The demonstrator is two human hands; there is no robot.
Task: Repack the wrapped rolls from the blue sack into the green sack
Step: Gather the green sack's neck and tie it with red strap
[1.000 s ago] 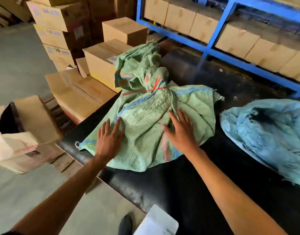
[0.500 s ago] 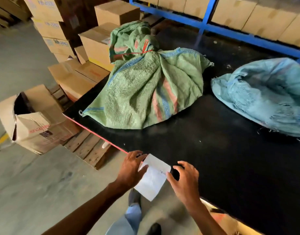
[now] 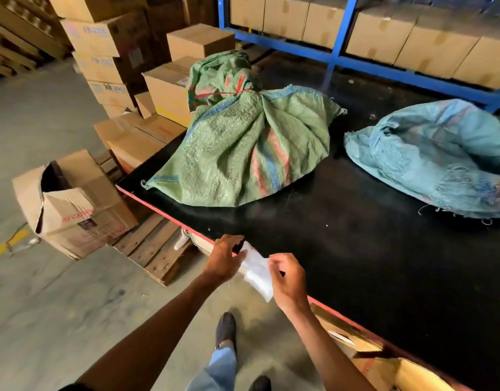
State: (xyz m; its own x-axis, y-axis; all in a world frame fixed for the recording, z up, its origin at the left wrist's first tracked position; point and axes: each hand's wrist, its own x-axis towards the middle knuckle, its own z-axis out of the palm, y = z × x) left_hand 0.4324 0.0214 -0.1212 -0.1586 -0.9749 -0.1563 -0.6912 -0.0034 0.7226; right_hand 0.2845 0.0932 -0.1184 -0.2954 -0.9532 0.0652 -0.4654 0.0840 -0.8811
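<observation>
two hands: both meet at the near table edge.
left hand (image 3: 224,258): fingers curled, pinching a white sheet (image 3: 257,273).
right hand (image 3: 288,280): fingers closed on the same sheet.
green sack (image 3: 243,148): bulging, tied with red string, on the black table (image 3: 384,263).
blue sack (image 3: 435,156): slumped, well right of the green one.

The floor (image 3: 59,300) was grey and smooth. A big black table (image 3: 384,263) had a red edge. Brown boxes (image 3: 107,35) were stacked up beside it. Behind it stood blue shelves (image 3: 336,56) full of boxes.
</observation>
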